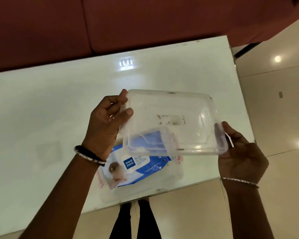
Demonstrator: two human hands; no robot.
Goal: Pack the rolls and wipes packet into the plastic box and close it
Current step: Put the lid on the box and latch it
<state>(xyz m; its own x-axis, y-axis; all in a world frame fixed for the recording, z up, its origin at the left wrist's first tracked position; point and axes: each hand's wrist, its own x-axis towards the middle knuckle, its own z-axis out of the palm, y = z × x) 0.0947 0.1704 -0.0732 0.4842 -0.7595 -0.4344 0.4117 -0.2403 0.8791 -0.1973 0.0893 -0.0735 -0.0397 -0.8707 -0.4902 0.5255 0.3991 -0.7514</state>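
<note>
Both hands hold a clear plastic lid (169,121) in the air above the white desk (41,104). The left hand (105,125) grips the lid's short edge at about 9 o'clock, thumb on top and fingers (123,96) curled around the far corner. The right hand (240,152) grasps the opposite short edge at about 4 o'clock, palm turned up beneath the rim. The lid is tilted, its near long edge lower than its far one.

Below the lid, toward 7 o'clock, the clear plastic box (110,195) sits on the desk near its front edge, open. Inside it lies the wipes packet (141,168), blue and white with a "mee mee" label, flat on the box floor; its far end shows through the lid. Whether any rolls are in the box cannot be told.

A dark band (90,155) and a thin silver bangle circle the left wrist; another silver bangle (240,181) is on the right wrist. A reddish-brown sofa (145,23) stands beyond the desk at 12 o'clock. Pale glossy floor tiles (274,100) run at 3 o'clock, and the person's dark-clad legs (133,221) show at 6 o'clock.
</note>
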